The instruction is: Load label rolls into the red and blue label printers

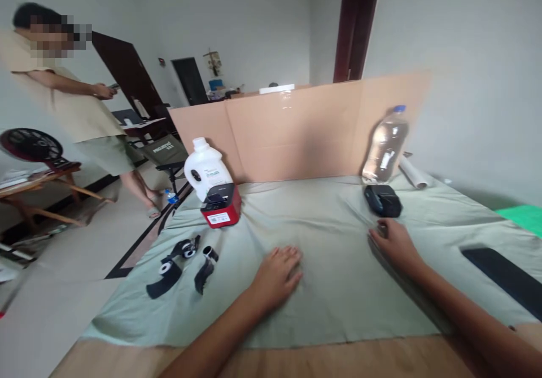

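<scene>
My left hand (277,273) lies palm down on the pale green cloth (324,287), its fingers stretched out and holding nothing. To the right, my right hand (396,245) rests low over the cloth with its fingers curled toward the thumb; whatever may be between them is too small or hidden to make out. Just beyond those fingertips sits a small black device (383,200). Behind it stands a large clear bottle (386,146) with a blue cap. Several rolls of black material with white cores, one of them a black roll (167,276), lie left of my left hand.
A red and black box (222,205) stands before a white jug (207,169) at the back left. An upright cardboard panel (292,135) closes off the far side. A black slab (506,279) lies at right, a paper roll (415,172) behind. A person (71,92) stands left.
</scene>
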{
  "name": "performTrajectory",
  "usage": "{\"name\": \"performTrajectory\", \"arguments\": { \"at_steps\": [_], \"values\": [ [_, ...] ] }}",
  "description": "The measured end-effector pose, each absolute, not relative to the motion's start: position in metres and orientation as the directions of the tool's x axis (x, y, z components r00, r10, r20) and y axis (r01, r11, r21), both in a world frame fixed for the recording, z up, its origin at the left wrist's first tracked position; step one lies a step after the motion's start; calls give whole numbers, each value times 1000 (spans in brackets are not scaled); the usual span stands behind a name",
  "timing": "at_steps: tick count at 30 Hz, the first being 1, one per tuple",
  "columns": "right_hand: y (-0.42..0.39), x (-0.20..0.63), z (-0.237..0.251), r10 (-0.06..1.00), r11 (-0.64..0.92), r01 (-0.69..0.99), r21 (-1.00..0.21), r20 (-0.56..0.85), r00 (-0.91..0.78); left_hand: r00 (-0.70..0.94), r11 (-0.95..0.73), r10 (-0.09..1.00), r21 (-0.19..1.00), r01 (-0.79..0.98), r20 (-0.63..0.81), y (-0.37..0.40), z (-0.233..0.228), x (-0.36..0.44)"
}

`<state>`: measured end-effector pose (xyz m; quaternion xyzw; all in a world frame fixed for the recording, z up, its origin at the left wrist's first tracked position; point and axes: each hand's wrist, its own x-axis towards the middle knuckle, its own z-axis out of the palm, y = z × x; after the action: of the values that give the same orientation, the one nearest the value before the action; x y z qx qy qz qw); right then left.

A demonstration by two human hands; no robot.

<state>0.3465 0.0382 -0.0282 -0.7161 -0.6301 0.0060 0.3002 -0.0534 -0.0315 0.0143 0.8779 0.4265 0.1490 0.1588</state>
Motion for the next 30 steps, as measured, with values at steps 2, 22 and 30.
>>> {"name": "performTrajectory", "arguments": {
  "at_steps": [2,22,30],
  "values": [
    [42,381,-26,853,-195,889,-415,375,362,658,-631,752,320,707,30,-44,0,-38],
    [42,292,38,841,-201,860,-470,367,397,829,-783,556,299,545,-57,-113,14,-32],
    [-32,163,28,865,68,907,-415,477,153,841,-809,541,279,517,8,-116,16,-31]
  ]
}}
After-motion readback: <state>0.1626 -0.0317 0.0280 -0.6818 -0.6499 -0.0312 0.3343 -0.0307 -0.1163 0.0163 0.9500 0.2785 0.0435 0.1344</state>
